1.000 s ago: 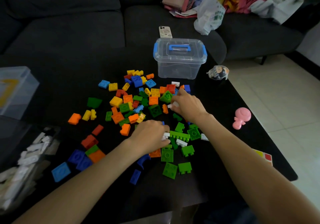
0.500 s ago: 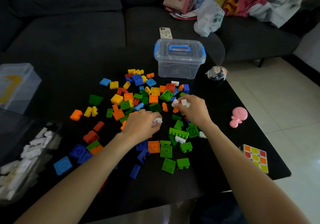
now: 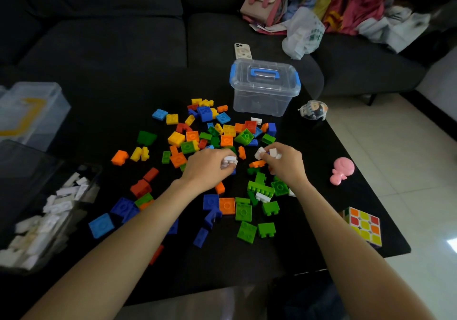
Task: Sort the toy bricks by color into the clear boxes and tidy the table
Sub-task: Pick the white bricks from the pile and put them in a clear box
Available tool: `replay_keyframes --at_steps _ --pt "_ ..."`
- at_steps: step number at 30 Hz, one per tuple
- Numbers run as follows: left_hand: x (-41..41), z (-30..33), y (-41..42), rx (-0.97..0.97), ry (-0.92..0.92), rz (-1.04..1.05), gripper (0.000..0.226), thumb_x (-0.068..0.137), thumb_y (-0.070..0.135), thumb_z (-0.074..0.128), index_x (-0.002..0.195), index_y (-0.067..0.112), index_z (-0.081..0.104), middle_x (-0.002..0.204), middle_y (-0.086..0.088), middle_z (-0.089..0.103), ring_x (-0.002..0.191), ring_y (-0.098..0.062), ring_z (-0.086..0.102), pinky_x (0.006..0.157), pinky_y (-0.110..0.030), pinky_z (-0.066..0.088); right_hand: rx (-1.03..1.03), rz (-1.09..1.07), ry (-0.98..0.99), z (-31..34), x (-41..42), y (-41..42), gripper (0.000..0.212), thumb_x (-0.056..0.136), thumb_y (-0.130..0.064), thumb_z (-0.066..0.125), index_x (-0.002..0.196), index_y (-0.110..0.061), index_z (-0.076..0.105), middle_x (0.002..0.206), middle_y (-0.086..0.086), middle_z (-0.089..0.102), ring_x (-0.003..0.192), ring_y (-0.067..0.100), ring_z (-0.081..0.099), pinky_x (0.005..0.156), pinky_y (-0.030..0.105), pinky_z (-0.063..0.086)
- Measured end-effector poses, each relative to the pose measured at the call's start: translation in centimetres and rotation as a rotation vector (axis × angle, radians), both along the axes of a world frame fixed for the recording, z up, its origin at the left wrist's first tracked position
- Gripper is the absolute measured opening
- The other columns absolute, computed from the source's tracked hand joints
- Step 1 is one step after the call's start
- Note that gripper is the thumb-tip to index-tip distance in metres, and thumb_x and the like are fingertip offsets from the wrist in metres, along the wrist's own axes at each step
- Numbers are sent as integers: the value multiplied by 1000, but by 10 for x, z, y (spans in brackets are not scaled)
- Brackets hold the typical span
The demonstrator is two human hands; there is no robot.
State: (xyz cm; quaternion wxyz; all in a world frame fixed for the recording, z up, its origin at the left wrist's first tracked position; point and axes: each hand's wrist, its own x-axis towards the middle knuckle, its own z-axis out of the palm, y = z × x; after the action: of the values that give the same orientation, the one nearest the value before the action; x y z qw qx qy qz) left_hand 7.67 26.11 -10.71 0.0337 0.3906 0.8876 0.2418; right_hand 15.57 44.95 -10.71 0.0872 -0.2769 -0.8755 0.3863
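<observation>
Both your hands — left [image 3: 210, 168], right [image 3: 284, 163] — are curled round white bricks [image 3: 228, 162] mid-pile, evidently gathering whites for the open box [image 3: 49, 211] at 9 o'clock — colours lie unsorted.

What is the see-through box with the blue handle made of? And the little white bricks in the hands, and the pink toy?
The clear lidded box with the blue handle looks like thin glossy plastic: you see through its walls. The small white bricks held in the left hand and right hand look like hard moulded plastic with crisp edges. The pink toy figure seems smooth plastic or rubber; unclear which.
</observation>
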Motion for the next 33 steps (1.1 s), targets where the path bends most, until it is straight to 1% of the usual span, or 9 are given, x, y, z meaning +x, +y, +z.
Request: replay_keyframes --at_steps 5,8,12,15,19,23,27,30,33 --pt "2 17 -31 134 -51 45 20 92 36 54 108 28 62 86 10 61 77 -5 55 60 -22 42 -367 -18 124 20 14 -30 13 92 -27 58 89 -16 64 65 2 58 57 10 52 52 22 43" --pt "4 30 -83 148 33 102 20 93 36 54 108 26 61 89 7 61 83 -11 57 66 -28 45 -534 61 176 26 11 -73 11 92 -16 56 83 -10 60 69 5 62 58 13 57 48 21 45" --pt "7 38 -162 78 228 213 21 89 34 54 100 19 64 82 1 62 79 -19 58 61 -31 43 -592 195 161 21 -10 -141 12 90 -7 56 79 -10 52 74 9 64 59 19 62 47 23 50" --pt "17 29 -226 -32 356 342 31 83 40 45 92 18 65 78 0 64 76 -20 56 50 -31 46 -436 340 129 17 -30 -204 13 87 -15 61 77 -17 52 73 5 66 59 18 63 52 25 50" --pt "25 8 -289 -156 305 464 39 82 45 41 92 18 67 80 1 64 76 -25 61 52 -30 46 -217 498 111 27 -52 -279 15 87 -25 61 92 -13 56 77 4 62 69 20 60 60 33 44" --pt "32 5 -308 -55 189 539 22 86 33 63 104 21 67 89 2 64 81 -22 61 60 -29 41 67 678 90 35 -66 -321 24 88 -25 57 104 -7 52 95 14 62 87 31 59 71 39 44" --pt "42 4 -316 88 92 520 36 84 23 68 120 18 61 112 6 61 84 -12 62 70 -26 46 346 810 81 33 -76 -341 22 89 -25 55 106 -11 53 104 11 58 93 32 59 71 37 43" --pt "51 -1 -324 135 74 512 33 87 20 66 119 14 62 117 2 62 94 -12 61 77 -21 44 408 902 24 33 -82 -347 21 90 -24 55 108 -13 56 111 10 57 100 29 57 75 34 42" --pt "57 -9 -328 79 151 477 32 86 13 66 118 9 64 117 -4 65 104 -20 61 84 -27 47 322 976 -23 33 -86 -352 30 88 -24 61 115 -13 56 121 10 53 108 26 55 89 34 46"
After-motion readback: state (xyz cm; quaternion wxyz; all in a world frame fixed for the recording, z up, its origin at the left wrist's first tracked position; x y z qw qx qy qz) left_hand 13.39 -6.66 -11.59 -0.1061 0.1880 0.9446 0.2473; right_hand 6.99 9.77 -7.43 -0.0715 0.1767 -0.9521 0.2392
